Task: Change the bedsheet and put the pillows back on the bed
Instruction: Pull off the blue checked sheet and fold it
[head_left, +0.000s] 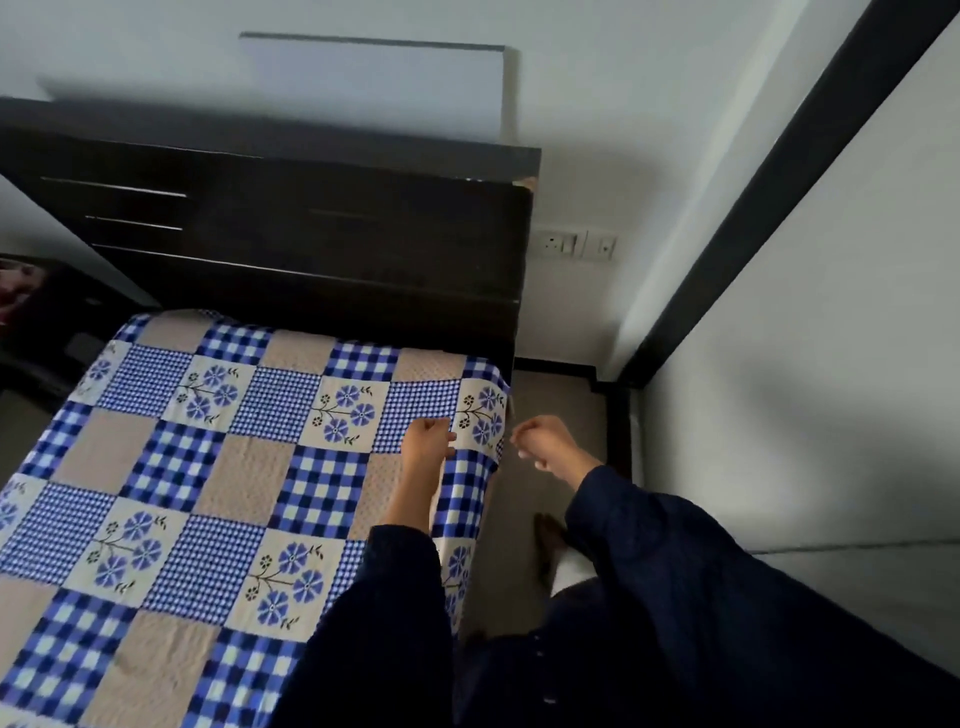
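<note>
Floor (553, 410) beside bedsheet (208, 467) edge at left hand (426, 442).

- bedsheet (208, 467): patchwork of blue-white gingham, plain beige squares, cream squares with blue flowers
- headboard (311, 234): near-black brown
- sleeves (675, 571): dark navy
- wall (623, 104): white
- floor (519, 493): grey-brown

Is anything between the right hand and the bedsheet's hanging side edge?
Nothing visible. The right hand is over the floor, with only open air between it and the bedsheet edge. The left hand touches the bedsheet on top.
</note>
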